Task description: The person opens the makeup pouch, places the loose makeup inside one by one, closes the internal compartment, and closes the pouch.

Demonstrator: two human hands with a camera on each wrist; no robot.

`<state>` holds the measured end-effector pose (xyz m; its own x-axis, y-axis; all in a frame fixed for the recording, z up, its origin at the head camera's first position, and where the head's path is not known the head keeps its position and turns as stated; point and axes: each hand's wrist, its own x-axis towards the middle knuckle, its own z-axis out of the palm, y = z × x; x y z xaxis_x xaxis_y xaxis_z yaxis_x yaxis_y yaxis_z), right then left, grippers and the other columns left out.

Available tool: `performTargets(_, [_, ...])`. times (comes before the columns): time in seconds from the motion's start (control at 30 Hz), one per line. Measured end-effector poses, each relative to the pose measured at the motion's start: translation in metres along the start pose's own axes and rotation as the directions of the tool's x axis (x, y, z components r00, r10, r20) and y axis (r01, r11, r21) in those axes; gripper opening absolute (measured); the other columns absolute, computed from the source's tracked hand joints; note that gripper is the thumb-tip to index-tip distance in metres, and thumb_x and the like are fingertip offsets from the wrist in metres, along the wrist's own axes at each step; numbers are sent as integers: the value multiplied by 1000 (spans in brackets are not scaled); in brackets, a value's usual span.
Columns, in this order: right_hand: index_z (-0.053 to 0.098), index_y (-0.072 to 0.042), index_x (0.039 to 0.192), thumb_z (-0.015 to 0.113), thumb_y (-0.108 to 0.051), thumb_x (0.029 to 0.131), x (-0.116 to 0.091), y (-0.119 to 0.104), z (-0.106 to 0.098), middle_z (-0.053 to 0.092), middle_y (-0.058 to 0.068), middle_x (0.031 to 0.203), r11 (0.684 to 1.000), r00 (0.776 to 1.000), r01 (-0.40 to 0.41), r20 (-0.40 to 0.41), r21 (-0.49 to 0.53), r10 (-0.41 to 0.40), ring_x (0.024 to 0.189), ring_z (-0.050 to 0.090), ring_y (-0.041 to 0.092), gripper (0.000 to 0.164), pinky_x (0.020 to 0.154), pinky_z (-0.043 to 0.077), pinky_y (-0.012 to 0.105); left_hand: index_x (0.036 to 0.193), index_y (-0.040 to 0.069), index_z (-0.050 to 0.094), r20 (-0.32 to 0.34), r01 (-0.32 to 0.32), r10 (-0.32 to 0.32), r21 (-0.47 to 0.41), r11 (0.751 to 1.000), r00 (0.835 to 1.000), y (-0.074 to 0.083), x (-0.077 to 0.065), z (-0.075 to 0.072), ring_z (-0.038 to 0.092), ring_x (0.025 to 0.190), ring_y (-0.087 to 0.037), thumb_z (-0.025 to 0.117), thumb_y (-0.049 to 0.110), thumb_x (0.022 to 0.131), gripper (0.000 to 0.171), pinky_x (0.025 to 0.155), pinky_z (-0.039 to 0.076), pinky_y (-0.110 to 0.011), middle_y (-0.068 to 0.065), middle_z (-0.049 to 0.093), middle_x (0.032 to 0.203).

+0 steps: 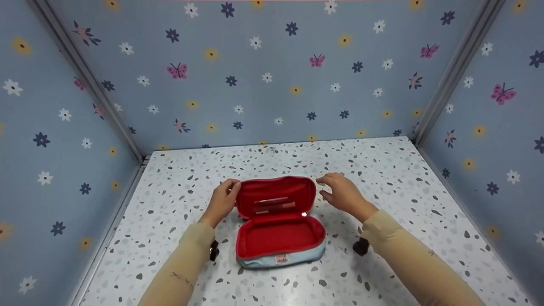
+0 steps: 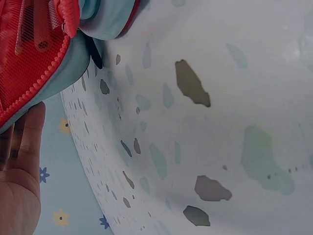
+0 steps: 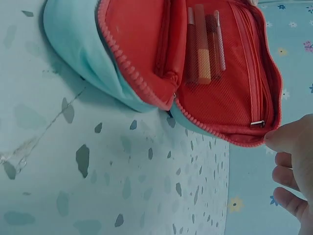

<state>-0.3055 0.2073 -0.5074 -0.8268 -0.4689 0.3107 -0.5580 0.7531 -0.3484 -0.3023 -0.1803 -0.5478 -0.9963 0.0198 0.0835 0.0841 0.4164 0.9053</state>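
Observation:
A pencil case [image 1: 280, 236], light blue outside with a red lining, lies unzipped on the table with its lid [image 1: 272, 189] raised. Behind the mesh on the lid's inside are several slim pen-like items [image 3: 203, 63]. My left hand [image 1: 221, 199] grips the lid's left edge; in the left wrist view its fingers [image 2: 32, 132] reach behind the lid. On the other side, my right hand [image 1: 346, 195] has its fingers loosely bent beside the lid's right edge. Its thumb tip appears at the lid's corner in the right wrist view; whether they touch, I cannot tell.
The speckled white table [image 1: 178, 263] is enclosed by flower-patterned blue panels [image 1: 272, 76] at the back and both sides. Metal posts [image 1: 450, 72] stand at the corners. Dark objects [image 1: 361, 246] show below each wrist. A zip pull [image 3: 257, 123] rests on the lid's inner pocket.

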Motion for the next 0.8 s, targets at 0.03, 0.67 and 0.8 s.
performTargets(0.03, [76, 0, 124, 82, -3, 94, -1, 1, 0, 78, 17, 118, 1000, 1000, 0, -3, -1, 0, 114, 72, 38, 30, 101, 61, 55, 130, 4, 69, 1, 1, -1, 2, 1000, 1000, 0, 0, 0, 69, 91, -21, 53, 27, 116, 31, 73, 64, -31, -15, 73, 113])
performTargets(0.67, [73, -1, 130, 82, -10, 96, -27, 29, -8, 75, 20, 126, 991, 990, -131, 59, 39, 128, 122, 69, 40, 37, 108, 57, 58, 130, 4, 69, -3, 5, -5, -3, 1000, 1000, 1, 0, 0, 72, 93, -21, 53, 28, 116, 32, 73, 64, -31, -16, 73, 114])
performTargets(0.8, [70, -2, 137, 82, -13, 97, -32, 34, -10, 72, 21, 132, 983, 981, -174, 97, 57, 168, 127, 67, 40, 44, 110, 55, 60, 130, 5, 69, -4, 7, -7, 4, 1000, 1000, 1, 0, 0, 71, 93, -21, 53, 29, 116, 32, 73, 63, -30, -16, 73, 114])
